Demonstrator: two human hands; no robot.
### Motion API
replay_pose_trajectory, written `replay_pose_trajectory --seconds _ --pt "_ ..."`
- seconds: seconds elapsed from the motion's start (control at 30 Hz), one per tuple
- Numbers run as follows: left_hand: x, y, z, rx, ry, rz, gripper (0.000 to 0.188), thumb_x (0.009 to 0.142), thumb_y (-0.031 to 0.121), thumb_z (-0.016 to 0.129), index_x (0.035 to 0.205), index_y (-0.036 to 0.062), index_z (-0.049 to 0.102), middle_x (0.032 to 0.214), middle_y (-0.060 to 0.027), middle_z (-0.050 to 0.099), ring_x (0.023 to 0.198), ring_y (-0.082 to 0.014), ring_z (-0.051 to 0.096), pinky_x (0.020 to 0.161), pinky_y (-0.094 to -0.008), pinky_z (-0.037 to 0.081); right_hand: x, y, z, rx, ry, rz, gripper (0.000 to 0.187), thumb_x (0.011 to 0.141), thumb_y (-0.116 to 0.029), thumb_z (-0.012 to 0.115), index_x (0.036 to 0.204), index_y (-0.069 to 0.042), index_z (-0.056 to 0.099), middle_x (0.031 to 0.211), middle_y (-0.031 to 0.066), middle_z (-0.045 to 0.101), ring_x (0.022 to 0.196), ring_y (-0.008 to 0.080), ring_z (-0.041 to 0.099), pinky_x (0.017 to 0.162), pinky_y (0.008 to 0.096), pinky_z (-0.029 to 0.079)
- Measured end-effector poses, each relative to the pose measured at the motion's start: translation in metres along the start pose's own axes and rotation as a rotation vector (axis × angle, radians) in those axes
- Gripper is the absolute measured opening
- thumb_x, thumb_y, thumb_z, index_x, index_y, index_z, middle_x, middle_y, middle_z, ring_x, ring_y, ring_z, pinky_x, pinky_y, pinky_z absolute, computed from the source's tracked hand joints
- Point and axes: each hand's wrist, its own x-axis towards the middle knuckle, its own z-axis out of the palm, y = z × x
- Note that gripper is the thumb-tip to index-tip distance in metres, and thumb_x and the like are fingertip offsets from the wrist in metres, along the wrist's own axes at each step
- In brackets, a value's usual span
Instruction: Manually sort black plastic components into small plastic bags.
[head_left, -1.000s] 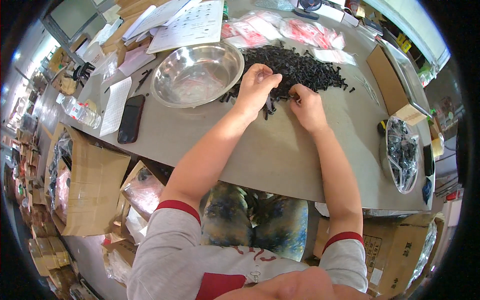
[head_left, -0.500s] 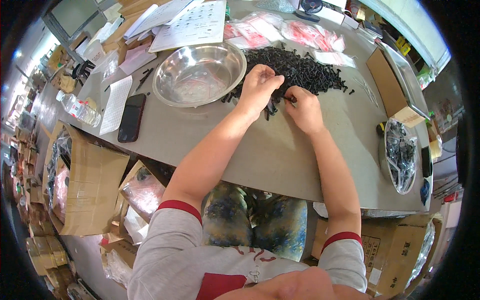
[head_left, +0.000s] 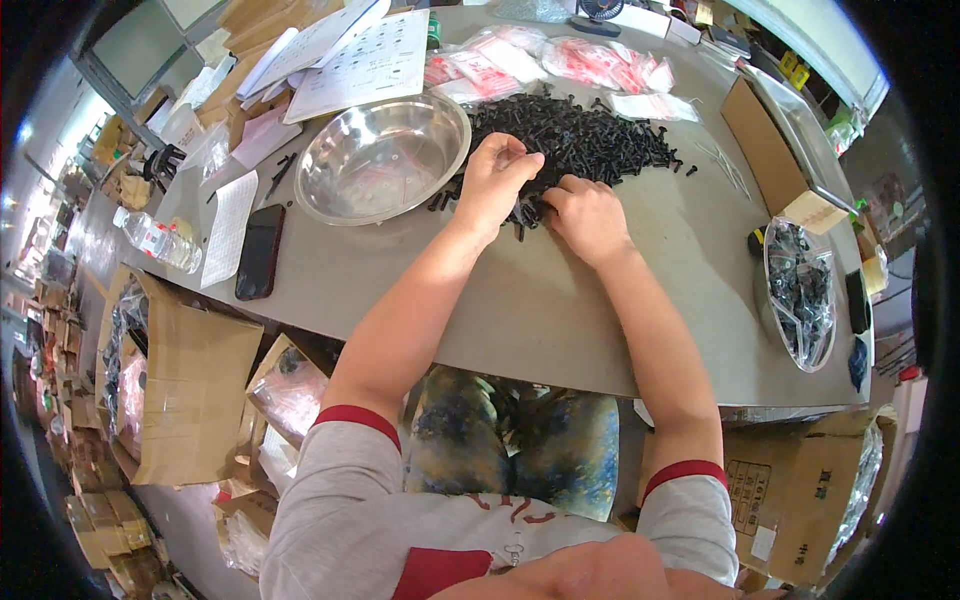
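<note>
A wide heap of black screws (head_left: 600, 137) lies on the grey table in front of me. At its near left side, my left hand (head_left: 497, 185) is closed, thumb and fingers bent together; what it grips is hidden from above. My right hand (head_left: 588, 217) has its fingers curled at the near edge of the heap, with a dark screw at the fingertips, partly covered. Between the two hands a few loose black screws (head_left: 522, 216) stick out toward me. Left of my left hand stands a shiny steel bowl (head_left: 320, 205) with clear plastic bags in its bottom.
Red-and-white plastic bags (head_left: 610, 65) lie behind the heap. A phone (head_left: 260, 252), a paper strip (head_left: 229, 230) and a water bottle (head_left: 158, 240) are at left. At right are a tray of bagged black parts (head_left: 800, 295) and a cardboard box (head_left: 778, 160).
My right hand has moved left to the heap's edge, nearer my left hand. The left hand stays closed in nearly the same place. The whole view has shifted slightly.
</note>
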Motion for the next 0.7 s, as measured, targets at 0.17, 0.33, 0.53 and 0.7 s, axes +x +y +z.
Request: replay_pose_trajectory --seconds 0.17,0.33,0.53,0.7 --pt "-0.001 -0.003 0.001 0.106 -0.066 -0.03 0.017 0.081 0.011 0.068 0.088 0.0072 0.053 0.08 0.0007 0.054 0.076 -0.0092 0.054 0.068 -0.0234 0.043 -0.001 0.007 -0.019 -0.187 -0.244 0.204 0.008 0.077 -0.015 0.061 0.077 -0.01 0.067 0.09 0.0081 0.065 0.085 0.0246 0.066 0.073 0.036 0.053" --pt "-0.004 0.001 0.005 0.155 -0.138 -0.04 0.018 0.08 0.012 0.069 0.088 0.008 0.053 0.078 0.0019 0.053 0.075 -0.007 0.052 0.068 -0.0217 0.041 -0.003 0.011 -0.034 -0.289 -0.329 0.294 0.012 0.08 -0.011 0.057 0.081 -0.01 0.069 0.089 0.0091 0.067 0.086 0.0241 0.067 0.07 0.0362 0.054" --pt "-0.011 0.0 0.009 0.261 -0.338 -0.092 0.022 0.077 0.009 0.072 0.088 0.0078 0.052 0.078 0.0025 0.052 0.071 -0.0048 0.048 0.063 -0.0223 0.041 -0.008 0.028 -0.045 -0.219 -0.353 0.391 0.012 0.076 -0.013 0.061 0.081 -0.005 0.07 0.086 0.0114 0.069 0.08 0.0252 0.067 0.067 0.0342 0.052" --pt "-0.024 0.0 0.021 0.276 -0.431 -0.096 0.024 0.077 0.008 0.072 0.094 0.0041 0.055 0.081 0.0021 0.054 0.075 -0.0066 0.05 0.066 -0.0229 0.042 -0.006 0.019 -0.045 0.992 0.1 0.355 0.022 0.075 -0.012 0.07 0.09 0.003 0.066 0.075 0.0068 0.063 0.07 0.015 0.058 0.07 0.0293 0.047"
